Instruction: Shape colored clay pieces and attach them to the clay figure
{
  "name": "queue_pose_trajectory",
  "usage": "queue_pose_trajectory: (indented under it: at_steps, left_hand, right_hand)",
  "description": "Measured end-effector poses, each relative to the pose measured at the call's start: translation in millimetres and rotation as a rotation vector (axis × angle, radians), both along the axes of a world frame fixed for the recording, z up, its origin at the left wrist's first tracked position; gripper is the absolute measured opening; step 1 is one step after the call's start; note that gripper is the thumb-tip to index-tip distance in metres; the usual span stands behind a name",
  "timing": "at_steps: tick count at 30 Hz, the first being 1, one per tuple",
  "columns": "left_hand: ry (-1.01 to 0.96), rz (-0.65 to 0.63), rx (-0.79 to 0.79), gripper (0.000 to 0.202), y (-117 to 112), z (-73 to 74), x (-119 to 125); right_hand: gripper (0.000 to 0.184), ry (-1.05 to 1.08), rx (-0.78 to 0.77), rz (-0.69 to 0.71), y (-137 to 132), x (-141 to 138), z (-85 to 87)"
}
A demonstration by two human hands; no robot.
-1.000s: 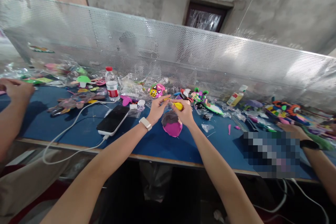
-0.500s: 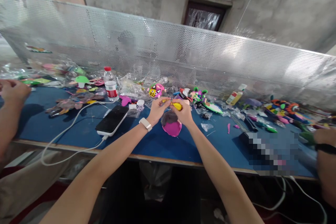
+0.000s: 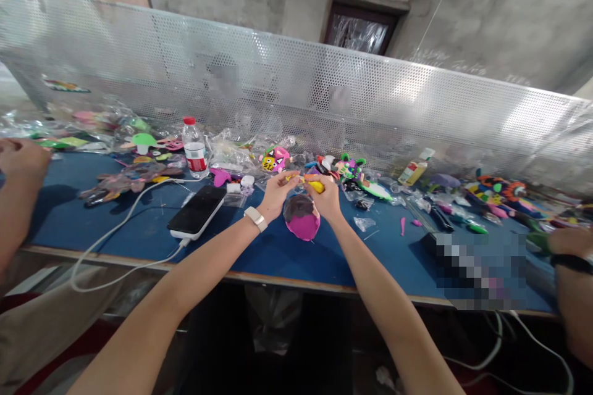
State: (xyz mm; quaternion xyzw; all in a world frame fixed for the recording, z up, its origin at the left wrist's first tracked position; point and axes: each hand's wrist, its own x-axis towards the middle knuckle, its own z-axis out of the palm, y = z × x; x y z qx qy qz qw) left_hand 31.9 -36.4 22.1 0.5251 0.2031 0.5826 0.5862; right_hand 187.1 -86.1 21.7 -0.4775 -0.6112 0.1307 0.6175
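Note:
My left hand point(image 3: 276, 194) and my right hand point(image 3: 327, 196) meet over the blue table. A soft yellow lump, looking like modelling clay point(image 3: 317, 186), is gripped in my right hand. Between the fingertips of my left hand is a small yellow bit point(image 3: 291, 178); I cannot tell whether it joins the lump. Just below the hands, a round magenta and dark grey piece point(image 3: 303, 226) lies on the table. Behind them sits a pink ball-like figure with a yellow striped cat face point(image 3: 275, 160).
A phone point(image 3: 197, 211) with a white cable and a bottle with a red cap point(image 3: 194, 151) stand left. Coloured clay figures and plastic wrap line the perforated metal screen point(image 3: 296, 74). Other people's hands are at the far left point(image 3: 23, 157) and far right point(image 3: 572, 241).
My right hand's fingers have shifted slightly, and the yellow lump now sits a little farther right. Otherwise the hands stay nearly in place.

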Motion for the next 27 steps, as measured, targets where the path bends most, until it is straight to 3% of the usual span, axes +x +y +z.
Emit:
queue_pose_trajectory:
  at_steps: [9,19,21,24,27]
  left_hand:
    - [0.018,-0.119,0.016,0.044,-2.4,1.1,1.0]
    - [0.061,0.06,0.09,0.037,0.6,0.2,-1.3]
    - [0.163,0.151,0.181,0.031,1.1,3.7,-6.3]
    - [0.44,0.307,0.488,0.016,-2.3,12.5,-18.0]
    - [0.672,0.315,0.804,0.014,-11.5,21.0,-27.3]
  right_hand:
    - [0.018,-0.053,0.019,-0.025,1.4,4.3,-0.3]
    - [0.013,-0.188,0.195,-0.011,-9.0,-0.1,9.0]
    - [0.018,-0.13,0.145,-0.019,-9.2,0.4,7.5]
    - [0.021,-0.042,0.033,-0.045,-6.1,0.9,2.6]
    - [0.019,-0.036,0.019,-0.075,-0.7,2.1,-2.3]
